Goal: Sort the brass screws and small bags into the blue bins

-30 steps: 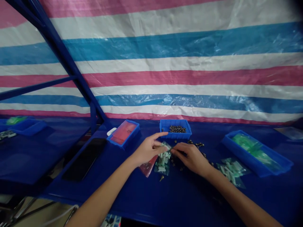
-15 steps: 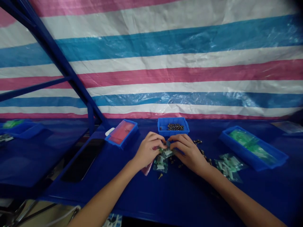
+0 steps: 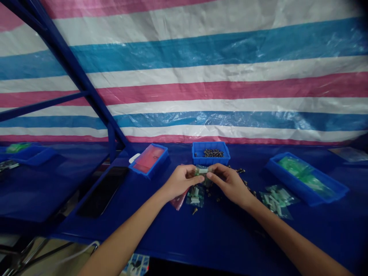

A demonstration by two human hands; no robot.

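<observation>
Between my two hands is a small clear plastic bag (image 3: 203, 171) with a white piece inside. My left hand (image 3: 181, 181) pinches its left side, thumb in front. On the right side my right hand (image 3: 227, 183) grips it with thumb and fingers. Just below lies another clear bag (image 3: 195, 196) with white and metal pieces. Partly under my left hand is a pink plastic bag (image 3: 178, 201). A single brass-coloured screw (image 3: 195, 211) rests on the blue table (image 3: 218, 237) below. More small metal screws (image 3: 240, 170) lie scattered beside and behind my right hand, which hides some of them.
A blue bin (image 3: 211, 159) of metal screws stands behind my hands. To the left are a blue bin of pink bags (image 3: 148, 159) and a black phone-like slab (image 3: 103, 191). At right, filled bags (image 3: 277, 201) lie beside a blue bin (image 3: 307, 180) of green bags.
The bag between my hands has been raised and tilted, showing the white piece near its top. Both thumbs now press its front, where earlier my fingers bent down over it.
</observation>
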